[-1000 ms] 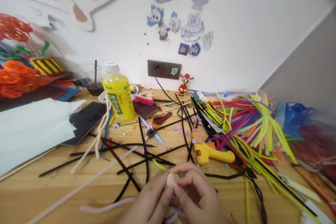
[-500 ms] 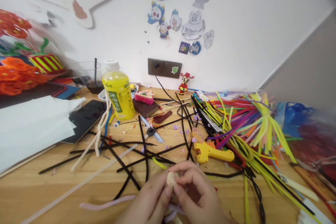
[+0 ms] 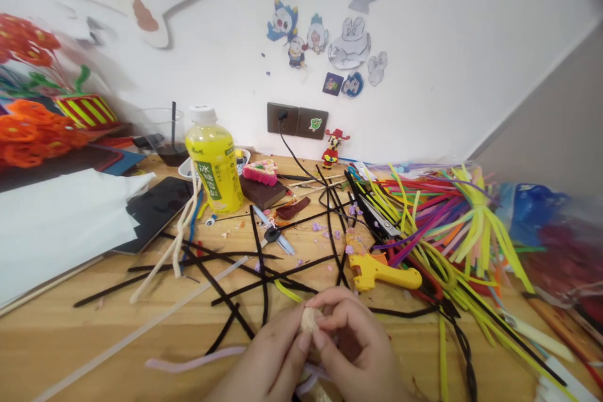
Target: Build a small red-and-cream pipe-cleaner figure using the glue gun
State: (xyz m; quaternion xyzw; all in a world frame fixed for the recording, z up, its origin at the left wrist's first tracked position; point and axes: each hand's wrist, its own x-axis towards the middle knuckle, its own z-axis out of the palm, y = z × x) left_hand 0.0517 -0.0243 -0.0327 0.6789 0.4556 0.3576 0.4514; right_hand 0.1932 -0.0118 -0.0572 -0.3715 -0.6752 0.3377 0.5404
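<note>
Low in the middle of the view, my left hand [image 3: 266, 364] and my right hand [image 3: 358, 348] meet with fingers pinched round a small beige fuzzy ball [image 3: 308, 320]. Both hands are closed on it, just above the wooden table [image 3: 94, 339]. A pale lilac pipe cleaner [image 3: 193, 362] lies on the table and runs under my hands. Black pipe cleaners [image 3: 245, 270] cross one another right beyond my fingers.
A yellow glue gun [image 3: 384, 273] lies right of centre beside a heap of coloured pipe cleaners [image 3: 443, 220]. A yellow drink bottle [image 3: 211, 163], a black tablet [image 3: 157, 207], white paper [image 3: 56, 226] and orange flowers [image 3: 28, 132] fill the left. Stickers and a wall socket [image 3: 296, 120] are behind.
My hands keep hold of the beige ball in nearly the same place; the fingers shift slightly. The view has drifted a little.
</note>
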